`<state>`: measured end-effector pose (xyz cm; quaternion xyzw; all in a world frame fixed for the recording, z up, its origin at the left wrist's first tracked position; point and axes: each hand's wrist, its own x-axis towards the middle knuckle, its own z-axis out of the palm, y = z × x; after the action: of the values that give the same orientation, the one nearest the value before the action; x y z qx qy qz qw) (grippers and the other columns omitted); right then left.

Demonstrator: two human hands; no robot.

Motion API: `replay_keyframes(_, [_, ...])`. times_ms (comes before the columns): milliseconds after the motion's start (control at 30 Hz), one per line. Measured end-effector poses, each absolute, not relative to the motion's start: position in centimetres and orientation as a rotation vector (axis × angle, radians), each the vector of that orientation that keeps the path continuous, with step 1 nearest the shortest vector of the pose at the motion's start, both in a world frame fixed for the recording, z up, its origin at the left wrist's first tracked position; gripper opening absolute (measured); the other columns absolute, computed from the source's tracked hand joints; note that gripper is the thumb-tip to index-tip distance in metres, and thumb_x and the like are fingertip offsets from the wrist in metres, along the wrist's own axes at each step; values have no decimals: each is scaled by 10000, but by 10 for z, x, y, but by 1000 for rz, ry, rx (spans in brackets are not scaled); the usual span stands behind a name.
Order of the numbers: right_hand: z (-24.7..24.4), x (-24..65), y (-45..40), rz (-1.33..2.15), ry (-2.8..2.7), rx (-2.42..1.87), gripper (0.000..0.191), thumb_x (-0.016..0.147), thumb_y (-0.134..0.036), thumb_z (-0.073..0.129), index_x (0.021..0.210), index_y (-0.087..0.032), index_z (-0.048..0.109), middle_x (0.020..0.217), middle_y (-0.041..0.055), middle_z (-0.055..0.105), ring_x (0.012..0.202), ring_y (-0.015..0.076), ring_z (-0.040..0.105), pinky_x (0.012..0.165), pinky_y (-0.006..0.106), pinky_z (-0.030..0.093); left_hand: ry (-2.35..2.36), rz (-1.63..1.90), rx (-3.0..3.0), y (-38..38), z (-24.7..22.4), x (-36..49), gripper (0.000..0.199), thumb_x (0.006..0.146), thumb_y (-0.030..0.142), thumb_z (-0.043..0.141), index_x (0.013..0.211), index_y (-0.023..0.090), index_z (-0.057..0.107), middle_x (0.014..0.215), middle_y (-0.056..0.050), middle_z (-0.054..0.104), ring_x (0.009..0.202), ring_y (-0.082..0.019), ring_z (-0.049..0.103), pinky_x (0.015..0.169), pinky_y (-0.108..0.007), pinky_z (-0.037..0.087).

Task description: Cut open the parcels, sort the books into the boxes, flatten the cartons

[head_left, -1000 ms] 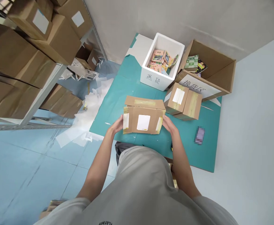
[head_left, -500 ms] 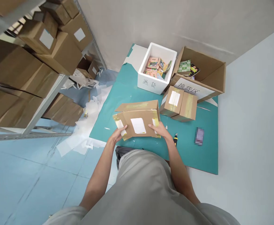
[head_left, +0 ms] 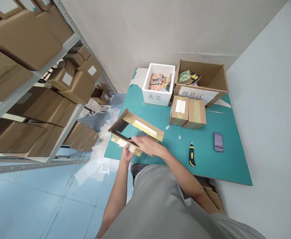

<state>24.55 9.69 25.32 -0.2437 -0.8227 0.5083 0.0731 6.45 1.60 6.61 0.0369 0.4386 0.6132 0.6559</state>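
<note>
A cardboard box [head_left: 145, 123] with strips of yellowish tape and white labels is tilted above the table's near left part, its opening facing up. Teal shows through its inside. My left hand [head_left: 127, 153] grips the lower near wall of the box. Across that same wall lies my right hand [head_left: 147, 145], its fingers stretched out over the opening toward my left hand; the fingertips are partly hidden. To the right, a black and yellow utility knife [head_left: 191, 155] rests on the teal table [head_left: 170, 156].
Behind stand a white foam box [head_left: 157, 98] and a large open carton [head_left: 217, 84], both holding booklets. Two small taped boxes [head_left: 188, 113] sit before the carton. A blurred phone-sized item [head_left: 218, 142] lies at the right. Shelves of cartons [head_left: 36, 103] rise on the left; paper litters the floor.
The box has turned and tilted, so its opening now faces up. My right hand has left its right end and moved left across the opening. The view has shifted.
</note>
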Motion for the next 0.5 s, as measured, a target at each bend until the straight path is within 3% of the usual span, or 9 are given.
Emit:
replay_keyframes(100, [242,271,114,1512,-2332,-768,717,1136,-626,192,1046,-268,806,1064,62,814,1189,271,711,1081,394,501,996,1420,48,17,76,62,285,847,348,812,1028,156,702,904,-70,811,936,-249,785,1044,-400,608])
replay_keyframes(233, [223,291,113,1043,-2367,-925,637,1122,-623,342,758,-254,714,829,89,752,930,269,690,983,404,489,999,1412,47,26,91,65,333,848,310,818,1109,140,701,921,-89,812,1038,-293,786,1081,-459,591])
replay_keyframes(367, [213,307,100,698,-2119,-866,560,1133,-509,344,685,-271,580,715,67,624,787,242,579,819,391,476,1028,1440,22,39,108,73,324,837,232,823,1125,157,695,886,-56,808,981,-264,802,1076,-432,603])
replay_keyframes(500, [215,320,96,479,-1721,-827,522,1109,-492,360,653,-288,511,651,36,550,696,235,505,858,452,474,993,1430,49,44,127,78,398,859,206,807,1239,177,691,973,-53,828,988,-253,814,1075,-412,614])
